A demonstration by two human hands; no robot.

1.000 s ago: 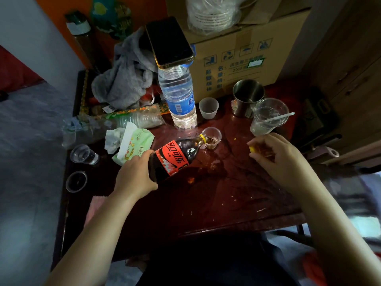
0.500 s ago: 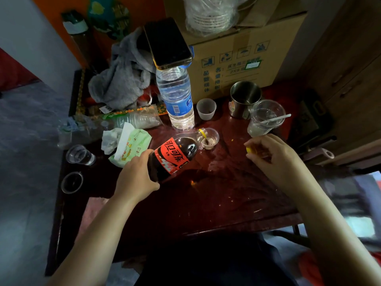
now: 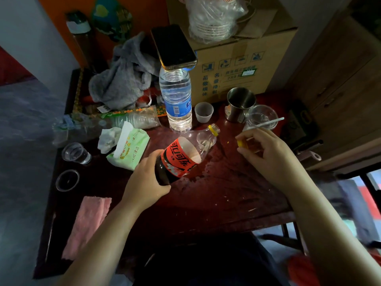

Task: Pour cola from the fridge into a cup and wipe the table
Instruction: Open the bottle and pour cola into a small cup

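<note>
- While the cola bottle (image 3: 179, 159) is held tilted over the dark red bench (image 3: 216, 195), its lower body is wrapped by the grip of the left hand (image 3: 144, 182), with the open yellow-ringed neck pointing up and away, and the dark cola pooled at the gripped end.
- A small clear cup (image 3: 206, 141) is seen through and just behind the bottle's clear shoulder, near the bench's middle; its contents cannot be told.
- The yellow cap (image 3: 240, 143) is pinched in the grip of the right hand (image 3: 268, 153), just right of the bottle.
- Wet patches are visible on the bench beneath the bottle.
- A pink cloth (image 3: 86, 223) is laid at the bench's near left edge, well apart from both hands.
- A water bottle (image 3: 176, 100) with a phone (image 3: 173, 47) on top is stood behind the cola bottle.
</note>
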